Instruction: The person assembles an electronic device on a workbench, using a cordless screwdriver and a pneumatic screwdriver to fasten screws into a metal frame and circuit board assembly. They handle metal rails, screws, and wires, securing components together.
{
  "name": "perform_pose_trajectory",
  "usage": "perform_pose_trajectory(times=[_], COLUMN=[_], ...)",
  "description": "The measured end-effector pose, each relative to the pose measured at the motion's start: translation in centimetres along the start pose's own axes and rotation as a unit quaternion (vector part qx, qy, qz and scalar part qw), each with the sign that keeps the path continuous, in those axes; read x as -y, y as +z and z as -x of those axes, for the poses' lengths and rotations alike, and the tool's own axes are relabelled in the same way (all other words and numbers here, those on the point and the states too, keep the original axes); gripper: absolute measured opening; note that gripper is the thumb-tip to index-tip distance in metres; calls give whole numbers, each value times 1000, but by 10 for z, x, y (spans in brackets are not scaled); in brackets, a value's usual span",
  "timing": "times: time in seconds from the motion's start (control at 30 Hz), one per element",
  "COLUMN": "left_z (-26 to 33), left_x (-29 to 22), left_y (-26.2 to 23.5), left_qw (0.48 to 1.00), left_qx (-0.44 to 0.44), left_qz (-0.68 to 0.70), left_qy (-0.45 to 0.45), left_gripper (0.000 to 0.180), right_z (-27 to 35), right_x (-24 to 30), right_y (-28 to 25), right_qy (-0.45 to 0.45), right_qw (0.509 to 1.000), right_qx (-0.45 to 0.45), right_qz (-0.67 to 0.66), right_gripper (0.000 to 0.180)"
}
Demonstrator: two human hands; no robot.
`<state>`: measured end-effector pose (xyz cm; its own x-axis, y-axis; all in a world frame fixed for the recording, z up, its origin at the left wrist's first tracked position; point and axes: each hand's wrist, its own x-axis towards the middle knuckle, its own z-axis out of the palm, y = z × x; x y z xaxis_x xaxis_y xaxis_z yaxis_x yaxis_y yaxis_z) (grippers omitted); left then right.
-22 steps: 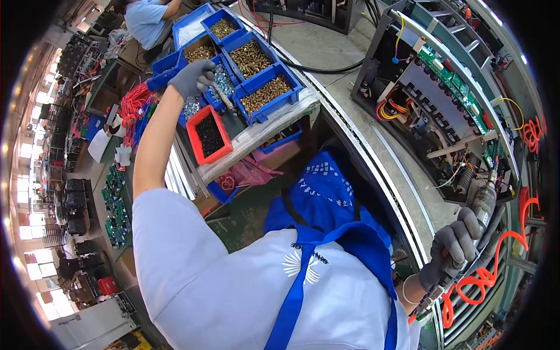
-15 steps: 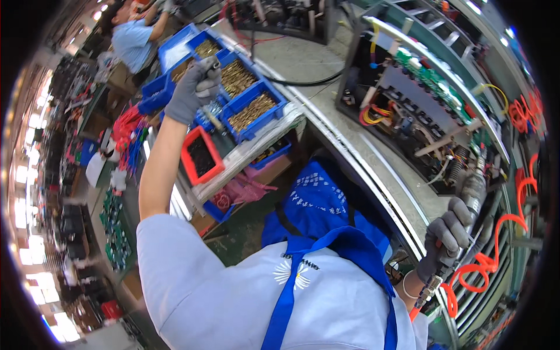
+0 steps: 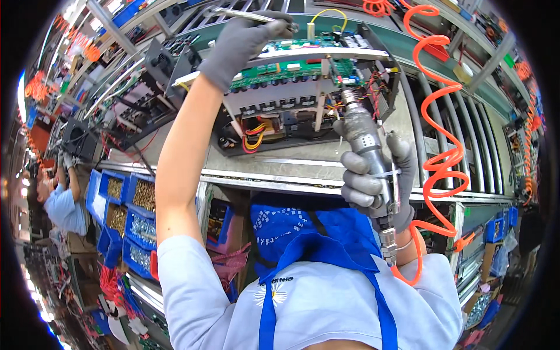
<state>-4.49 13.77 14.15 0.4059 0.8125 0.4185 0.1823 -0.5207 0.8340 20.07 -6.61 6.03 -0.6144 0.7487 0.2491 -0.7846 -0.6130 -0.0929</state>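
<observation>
My right hand [image 3: 364, 181], in a grey glove, is wrapped round an air screwdriver [image 3: 363, 135]. The tool's tip points up at the right end of an open black chassis [image 3: 280, 131] on the bench. My left hand [image 3: 245, 44], also gloved, reaches over the chassis's left half with its fingers pinched together. Something small and metallic shows at the fingertips, too small to name. A long silvery metal piece [image 3: 242, 14] lies across behind that hand; whether the fingers touch it I cannot tell. Below the hand, green circuit boards [image 3: 274, 71] run along a pale metal rail.
A red coiled air hose [image 3: 446, 157] hangs at the right and loops to the screwdriver's base. Blue bins [image 3: 140, 224] of brass and silver fasteners stand at lower left. Another chassis [image 3: 137, 99] sits further left, near a co-worker [image 3: 61, 204]. Metal rollers [image 3: 466, 134] lie at right.
My view has swung right, towards the chassis. My left hand has gone from above the fastener bins to over the chassis. My right hand still holds the screwdriver, now nearer the middle of view.
</observation>
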Motion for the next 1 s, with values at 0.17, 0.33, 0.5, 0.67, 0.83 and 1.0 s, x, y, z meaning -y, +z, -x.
perform_pose_trajectory(times=[0.17, 0.33, 0.5, 0.67, 0.83, 1.0], left_z=[-50, -58, -53, -55, -56, -57], left_x=[29, 31, 25, 22, 22, 20], left_y=[22, 31, 34, 42, 48, 48], left_qw=[990, 984, 979, 981, 982, 980], left_qx=[99, 146, 164, 150, 133, 146], left_qz=[-90, -86, -102, -118, -130, -133], left_qy=[51, 61, 57, 40, 11, 10], left_gripper=[24, 24, 26, 27, 28, 27], right_z=[3, 3, 1, 0, -3, -4], right_x=[-1, -2, -4, -11, -15, -15], right_y=[1, 1, 0, 4, 7, 8], right_qy=[-13, -22, -25, -34, -35, -38], right_qw=[1000, 999, 999, 997, 996, 993], right_qx=[-27, -43, -48, -69, -73, -98], right_qz=[-7, -3, -2, 15, 28, 50], right_gripper=[68, 65, 60, 55, 50, 47])
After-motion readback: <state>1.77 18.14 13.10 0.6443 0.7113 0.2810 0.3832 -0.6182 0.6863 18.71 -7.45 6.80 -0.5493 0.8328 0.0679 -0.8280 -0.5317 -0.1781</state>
